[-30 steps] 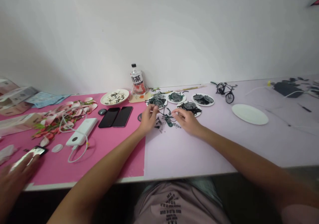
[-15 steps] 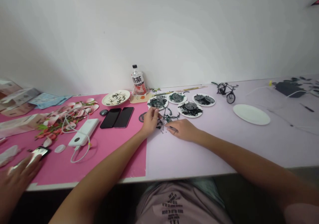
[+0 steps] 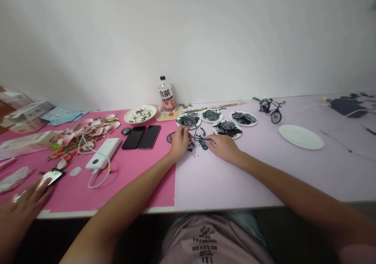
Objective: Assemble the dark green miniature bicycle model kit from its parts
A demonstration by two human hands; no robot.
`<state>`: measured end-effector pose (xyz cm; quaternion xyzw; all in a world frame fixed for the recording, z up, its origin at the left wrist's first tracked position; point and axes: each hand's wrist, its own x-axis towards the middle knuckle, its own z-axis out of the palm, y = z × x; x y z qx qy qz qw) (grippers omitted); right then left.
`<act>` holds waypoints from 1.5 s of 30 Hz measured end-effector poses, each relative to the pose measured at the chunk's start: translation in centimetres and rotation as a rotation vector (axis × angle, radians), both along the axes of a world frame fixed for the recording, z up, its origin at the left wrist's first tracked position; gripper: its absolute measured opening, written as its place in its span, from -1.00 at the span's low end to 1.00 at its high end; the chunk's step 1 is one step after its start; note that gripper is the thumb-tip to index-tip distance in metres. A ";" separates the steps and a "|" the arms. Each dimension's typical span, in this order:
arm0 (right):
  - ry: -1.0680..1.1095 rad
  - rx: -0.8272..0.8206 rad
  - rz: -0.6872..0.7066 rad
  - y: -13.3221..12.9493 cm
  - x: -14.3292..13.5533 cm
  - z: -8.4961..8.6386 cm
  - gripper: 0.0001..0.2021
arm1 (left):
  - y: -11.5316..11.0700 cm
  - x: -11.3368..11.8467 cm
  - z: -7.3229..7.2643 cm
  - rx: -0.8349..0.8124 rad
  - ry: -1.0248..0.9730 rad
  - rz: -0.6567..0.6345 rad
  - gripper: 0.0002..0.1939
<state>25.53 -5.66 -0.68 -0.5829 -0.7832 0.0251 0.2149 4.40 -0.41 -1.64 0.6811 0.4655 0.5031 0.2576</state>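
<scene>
My left hand (image 3: 179, 143) is closed at the seam of the pink and pale table covers, fingertips pinched on a thin dark model bicycle part (image 3: 194, 132). My right hand (image 3: 223, 147) pinches a dark green model bicycle part (image 3: 202, 141) just to the right of it. Fingers partly cover both pieces, so their exact shapes are hard to make out. Small loose bits (image 3: 196, 154) lie on the table between the hands. A dark toy wheel (image 3: 170, 137) rests beside my left hand. Just beyond are small white plates of bicycle parts, one plate (image 3: 235, 136) closest to my right hand.
An assembled model bicycle (image 3: 270, 109) stands at right, behind a white plate (image 3: 301, 137). On the left are two phones (image 3: 141, 138), a white power bank (image 3: 103, 153), artificial petals (image 3: 88, 132) and a bottle (image 3: 166, 95). Another person's hand (image 3: 32, 197) rests on a phone.
My right hand has moved away from the small loose bits, up and to the right, onto the green part. My left hand stays about where it was. The view has shifted slightly.
</scene>
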 end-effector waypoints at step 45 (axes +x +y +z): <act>0.513 0.052 0.179 -1.1 0.1 1.1 -0.62 | 2.6 -7.8 7.9 -0.077 0.763 0.263 -0.81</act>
